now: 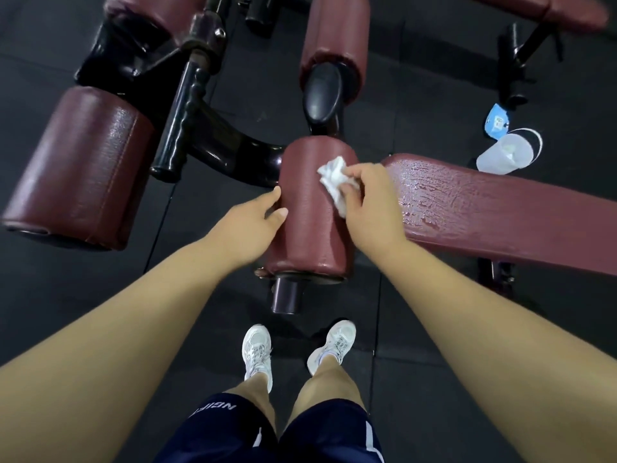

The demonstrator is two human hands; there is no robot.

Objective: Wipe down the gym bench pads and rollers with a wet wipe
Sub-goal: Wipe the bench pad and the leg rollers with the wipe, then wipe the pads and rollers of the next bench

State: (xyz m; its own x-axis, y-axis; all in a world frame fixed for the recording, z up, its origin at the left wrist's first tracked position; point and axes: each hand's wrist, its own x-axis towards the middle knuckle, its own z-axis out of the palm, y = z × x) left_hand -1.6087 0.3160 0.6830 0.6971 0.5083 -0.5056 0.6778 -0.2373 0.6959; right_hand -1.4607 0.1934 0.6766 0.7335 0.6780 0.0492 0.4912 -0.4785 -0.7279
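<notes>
A maroon padded roller [310, 208] stands in the middle of the view, its black end tube pointing toward me. My right hand [370, 202] grips a crumpled white wet wipe [334, 180] and presses it on the roller's upper right side. My left hand [257, 218] rests against the roller's left side, thumb on top, fingers around the flank. To the right lies the long maroon bench pad [500, 212], its surface wet and shiny. A larger roller [80, 165] sits at the left, another roller [337, 38] beyond the centre one.
The black steel frame [187, 95] of the bench runs between the rollers. An open clear wipe tub [504, 155] with a blue lid lies on the dark rubber floor at the right. A second bench pad [567, 8] sits top right. My white shoes [257, 349] stand below the roller.
</notes>
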